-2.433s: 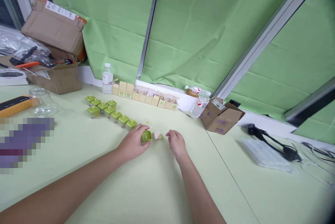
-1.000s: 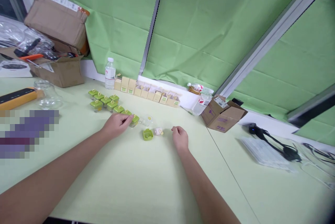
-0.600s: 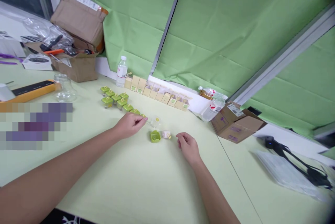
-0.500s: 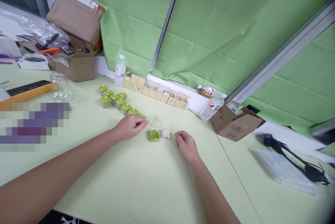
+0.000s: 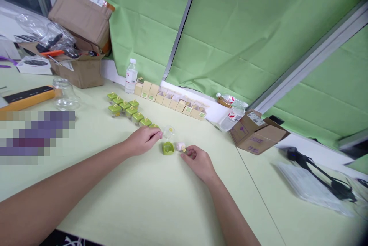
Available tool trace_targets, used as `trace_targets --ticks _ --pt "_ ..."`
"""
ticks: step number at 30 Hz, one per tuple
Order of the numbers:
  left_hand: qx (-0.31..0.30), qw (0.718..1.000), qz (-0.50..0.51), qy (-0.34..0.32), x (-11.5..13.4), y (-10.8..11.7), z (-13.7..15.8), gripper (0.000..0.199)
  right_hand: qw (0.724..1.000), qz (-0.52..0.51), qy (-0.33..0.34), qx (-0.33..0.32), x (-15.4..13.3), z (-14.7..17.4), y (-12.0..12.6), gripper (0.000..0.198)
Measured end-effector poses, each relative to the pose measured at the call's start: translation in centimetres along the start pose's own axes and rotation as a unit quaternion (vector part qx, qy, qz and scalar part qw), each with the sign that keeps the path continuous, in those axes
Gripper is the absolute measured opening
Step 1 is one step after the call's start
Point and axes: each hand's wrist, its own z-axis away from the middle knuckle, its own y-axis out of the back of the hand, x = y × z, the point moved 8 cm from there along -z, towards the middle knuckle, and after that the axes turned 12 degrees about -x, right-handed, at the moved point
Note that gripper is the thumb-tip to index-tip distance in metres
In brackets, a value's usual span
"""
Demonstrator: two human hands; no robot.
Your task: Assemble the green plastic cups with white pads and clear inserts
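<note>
My left hand (image 5: 143, 140) is closed in a pinch; whether anything is between the fingertips is hidden. Just right of those fingertips lies a small clear plastic cup (image 5: 169, 131) with a yellow mark. Nearer to me sits an empty green square lid (image 5: 168, 148), its hollow side up. Beside the lid is a small pinkish-white piece (image 5: 180, 146) with a yellow loop. My right hand (image 5: 199, 160) has thumb and fingers apart around that loop's right side, and I cannot tell if they touch it. Several green-lidded clear containers (image 5: 131, 111) stand in rows beyond my left hand.
Small cream boxes (image 5: 166, 98) line the back by the wall. A water bottle (image 5: 131, 76) stands at their left end. Two bottles lie by an open carton (image 5: 257, 132) on the right. A clear jar (image 5: 64, 96) and a yellow-black power strip (image 5: 31, 97) are at left.
My right hand has moved left to the pinkish-white piece, and its fingers have spread apart. The left hand has stayed nearly in place beside the clear cup.
</note>
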Motion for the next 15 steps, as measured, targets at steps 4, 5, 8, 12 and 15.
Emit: trace_targets --ticks 4,5,8,12,15 --pt "-0.018 1.0 0.006 0.0 0.28 -0.48 -0.15 0.034 0.999 0.035 -0.013 0.024 -0.38 0.08 -0.07 0.026" --pt "-0.022 1.0 0.007 0.0 0.3 -0.54 -0.17 0.034 0.999 0.039 -0.016 0.024 -0.42 0.07 -0.14 0.025" --pt "-0.029 1.0 0.007 0.0 0.28 -0.64 -0.2 0.035 0.999 0.044 -0.02 0.021 -0.54 0.07 -0.25 0.023" --pt "-0.039 0.999 0.006 0.003 0.18 -0.79 -0.2 0.036 0.999 0.044 -0.023 0.022 -0.57 0.09 -0.25 0.021" --pt "-0.044 0.999 0.008 0.009 0.09 -0.89 -0.21 0.036 0.998 0.046 -0.026 0.019 -0.49 0.06 -0.27 0.021"
